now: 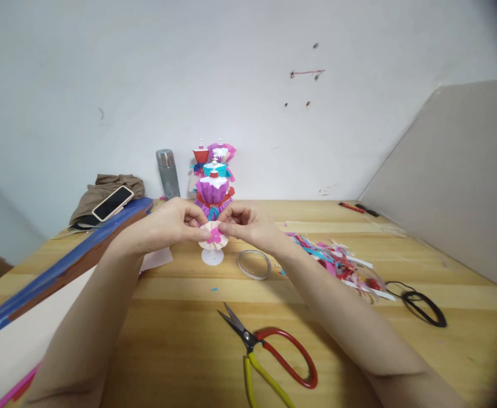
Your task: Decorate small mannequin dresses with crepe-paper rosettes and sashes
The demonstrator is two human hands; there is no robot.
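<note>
A small white dress form [212,258] stands upright on its round base, wearing a purple crepe-paper bodice [212,192]. Lower on it hangs a pale pleated paper skirt piece [220,245] with a pink paper flower [215,234]. From the left, my left hand [179,220] pinches the edge of this pleated piece between thumb and fingers. My right hand [248,224] pinches it from the other side, beside the flower. Behind are several more dressed forms, one with a red top [200,154]. Scissors [250,339] with red and yellow handles lie slightly open in front.
A roll of clear tape [254,264] lies right of the form. Colourful paper scraps [337,263] and a black cord [424,309] are farther right. At left are a phone [113,203] on brown cloth, blue and brown sheets [73,263], and a grey flask [169,175] by the wall.
</note>
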